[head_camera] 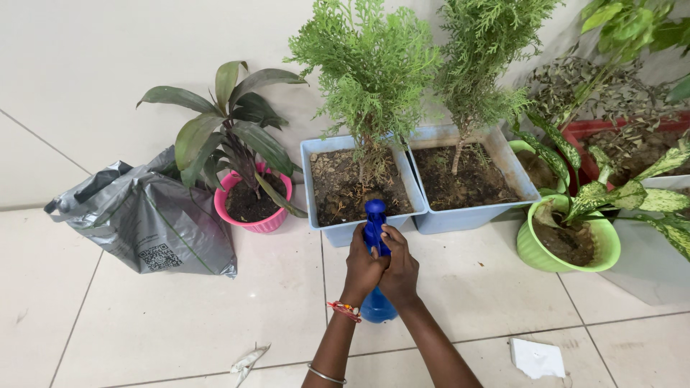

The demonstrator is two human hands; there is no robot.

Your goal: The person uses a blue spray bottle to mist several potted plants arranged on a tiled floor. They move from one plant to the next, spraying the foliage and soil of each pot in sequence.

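We see both hands wrapped around a blue spray bottle held upright over the tiled floor, just near of the row of pots. The left hand grips the bottle's neck from the left, its fingers curled tight against the plastic. The right hand closes on it from the right, its fingers pressed together high up beside the spray head. The two hands touch each other around the neck. The bottle's round base shows below the wrists, and its nozzle points far, toward the left blue pot. The left wrist carries a red thread band, and a thin metal bangle sits nearer on the same forearm.

The left blue pot holds dark soil and a feathery green shrub. Touching it on the right stands a second blue pot with a taller shrub. To the left is a pink pot with a broad-leaved plant, and left of that a grey plastic bag slumps against the wall. On the right a green pot holds a speckled-leaf plant, with another green pot behind it and a red planter full of dry leaves farther right. A white paper scrap lies on the near floor to the right, and a small crumpled scrap to the left.
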